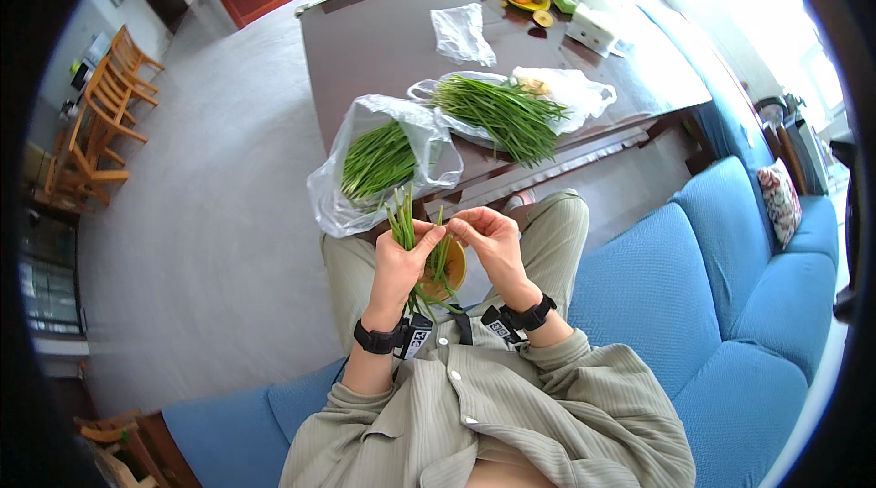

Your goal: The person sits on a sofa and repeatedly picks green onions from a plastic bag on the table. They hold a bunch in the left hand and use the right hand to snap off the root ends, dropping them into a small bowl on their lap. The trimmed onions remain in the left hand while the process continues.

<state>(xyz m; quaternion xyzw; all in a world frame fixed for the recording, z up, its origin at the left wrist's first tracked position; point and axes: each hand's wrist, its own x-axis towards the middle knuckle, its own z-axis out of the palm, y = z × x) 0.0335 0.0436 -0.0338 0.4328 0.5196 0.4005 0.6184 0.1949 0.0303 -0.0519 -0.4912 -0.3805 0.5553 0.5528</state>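
My left hand is closed around a small bunch of green chives, stem ends upward and leaves hanging down. My right hand has thumb and index finger pinched together at the top of some stems, close to the left thumb; what exactly lies between those fingertips is too small to tell. Below the hands, between the thighs, is a yellow bowl, partly hidden by the chives. An opened clear plastic bag at the table's near edge holds more chives. A larger bunch of chives lies on another plastic bag to its right.
The dark table also carries a crumpled plastic bag, a yellow plate of fruit, a cut fruit half and a white box. A blue sofa extends to the right. Wooden chairs stand far left.
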